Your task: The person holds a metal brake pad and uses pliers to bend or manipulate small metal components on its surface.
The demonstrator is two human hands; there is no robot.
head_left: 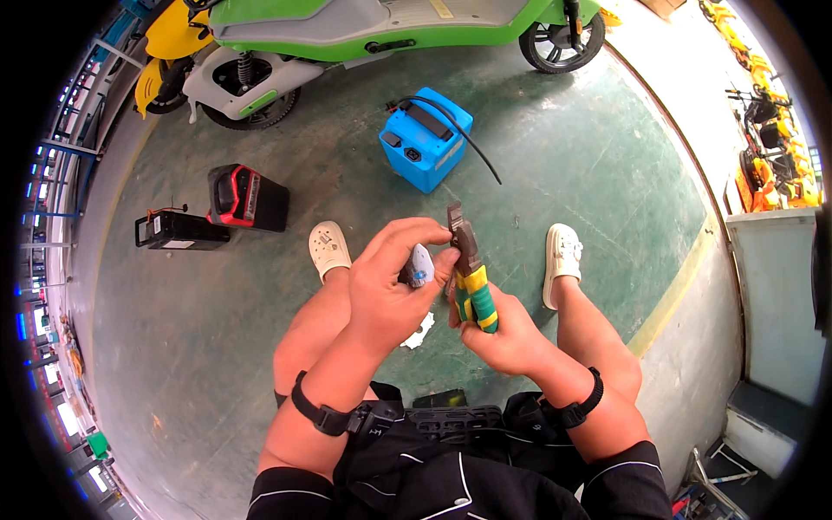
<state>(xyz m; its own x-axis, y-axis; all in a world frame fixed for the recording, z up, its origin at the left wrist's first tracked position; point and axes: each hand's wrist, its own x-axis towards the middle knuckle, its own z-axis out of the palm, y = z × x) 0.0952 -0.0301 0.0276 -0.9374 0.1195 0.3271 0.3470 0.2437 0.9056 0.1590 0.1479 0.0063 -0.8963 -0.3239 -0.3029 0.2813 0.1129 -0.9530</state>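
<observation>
My right hand (505, 334) is wrapped round the green-and-yellow handles of a pair of pliers (477, 290), whose dark metal jaws point away from me. My left hand (387, 273) is closed beside it. Its fingers hold a small, rounded, pale grey piece with a bluish mark (420, 267); its exact kind does not show. The thumb and index fingertip of that hand come up against the pliers' head. Whatever may sit between the jaws is too small to make out.
A blue battery box (426, 143) with a black cable stands ahead on the green floor. Left of it are a red-and-black battery case (251, 199) and a black battery (180, 231). A green-and-grey electric scooter (364, 39) stands beyond. A jagged white piece (419, 332) lies below my hands.
</observation>
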